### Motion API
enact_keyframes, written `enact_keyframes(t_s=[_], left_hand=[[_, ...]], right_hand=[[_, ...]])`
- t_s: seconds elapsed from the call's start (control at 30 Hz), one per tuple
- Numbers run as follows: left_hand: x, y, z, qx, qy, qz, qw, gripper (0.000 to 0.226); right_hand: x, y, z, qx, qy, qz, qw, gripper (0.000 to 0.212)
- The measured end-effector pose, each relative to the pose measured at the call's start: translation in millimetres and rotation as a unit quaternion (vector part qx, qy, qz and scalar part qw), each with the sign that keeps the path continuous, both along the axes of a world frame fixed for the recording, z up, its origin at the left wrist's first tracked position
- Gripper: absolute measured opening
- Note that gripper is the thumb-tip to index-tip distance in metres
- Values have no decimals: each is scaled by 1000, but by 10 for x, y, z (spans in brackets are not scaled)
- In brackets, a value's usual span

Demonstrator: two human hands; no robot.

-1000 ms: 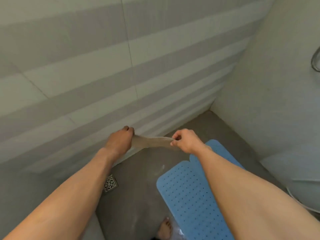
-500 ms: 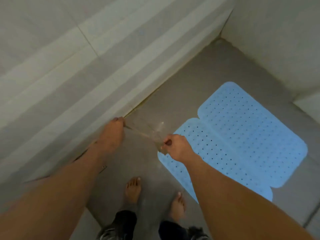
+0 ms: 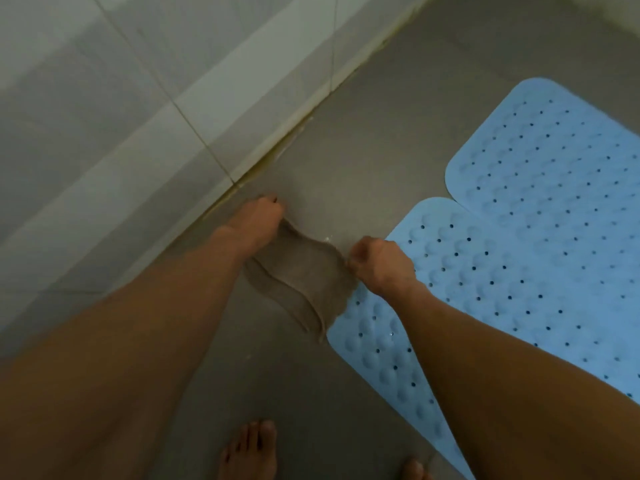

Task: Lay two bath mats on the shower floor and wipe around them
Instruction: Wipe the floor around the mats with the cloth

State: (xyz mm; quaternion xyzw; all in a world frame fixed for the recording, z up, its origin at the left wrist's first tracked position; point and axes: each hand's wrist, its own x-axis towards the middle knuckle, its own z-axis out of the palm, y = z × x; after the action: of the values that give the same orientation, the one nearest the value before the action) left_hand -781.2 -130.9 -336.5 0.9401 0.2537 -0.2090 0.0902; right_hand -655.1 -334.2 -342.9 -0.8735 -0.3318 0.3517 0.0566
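Two light blue perforated bath mats lie flat on the grey shower floor [image 3: 388, 140], the near mat [image 3: 450, 299] overlapped at its far end by the far mat [image 3: 561, 174]. A thin grey-brown cloth [image 3: 304, 282] is stretched between my hands, hanging low over the floor, its right edge over the near mat's corner. My left hand [image 3: 258, 220] pinches the cloth's left corner close to the wall base. My right hand [image 3: 377, 263] grips the right corner above the near mat's edge.
A tiled wall [image 3: 138, 116] with pale stripes runs along the left, with a stained joint where it meets the floor. My bare feet [image 3: 249, 452] stand on the floor at the bottom edge, one beside the near mat.
The view has tilted further down and closer to the floor. Both hands have lowered the cloth toward the floor, and it now hangs spread out between them rather than pulled into a narrow strip.
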Motion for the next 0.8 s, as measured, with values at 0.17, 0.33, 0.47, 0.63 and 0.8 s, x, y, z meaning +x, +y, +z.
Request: enact_keyframes(t_s=[0.17,0.33,0.47,0.63,0.8], left_hand=[[-16,-198,-517,27,-147,85,985,48],[-306,-123,-713,31,-162,4,986,49],[-374,-39,-740,-9,-113,-39,993,58],[-399,-40,-904,-29,-85,-40,995,66],[-144,88,-965,-12,-112,-64,992,66]], right_hand=[[-81,-24,-534,244,-219,118,937,24],[-769,52,-928,331,-189,51,923,29],[-1071,106,-982,258,-185,-2,948,52],[-1123,158,-991,182,-175,-13,968,65],[-963,269,-940,163,-157,-43,973,66]])
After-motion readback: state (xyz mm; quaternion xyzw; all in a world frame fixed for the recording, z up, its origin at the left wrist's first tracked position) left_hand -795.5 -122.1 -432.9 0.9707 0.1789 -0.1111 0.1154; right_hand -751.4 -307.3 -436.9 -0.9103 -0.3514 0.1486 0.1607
